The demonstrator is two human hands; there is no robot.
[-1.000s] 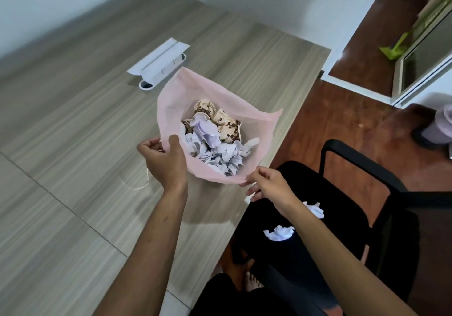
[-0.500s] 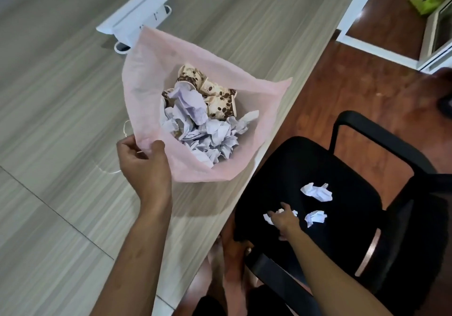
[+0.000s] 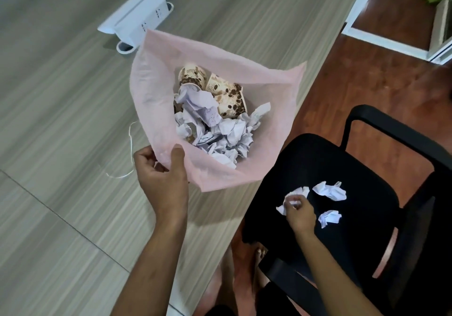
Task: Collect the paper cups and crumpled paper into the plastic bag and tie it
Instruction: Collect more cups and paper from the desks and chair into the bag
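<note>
Head view, left hand [image 3: 162,174] fingers pinching plastic bag [image 3: 156,90] rim, right hand [image 3: 299,211] fingers pinching crumpled paper [image 3: 294,193]

The plastic bag [image 3: 156,100] sat on the table [image 3: 61,95], with paper cups [image 3: 220,90] behind crumpled paper [image 3: 220,134] inside it. Right of the table stood a chair [image 3: 342,169], three paper balls [image 3: 330,191] on its seat.

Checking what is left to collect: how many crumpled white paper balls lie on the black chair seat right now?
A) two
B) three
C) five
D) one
B: three crumpled white paper balls sit on the black chair seat: one under the right hand at, one at, one at.
</note>
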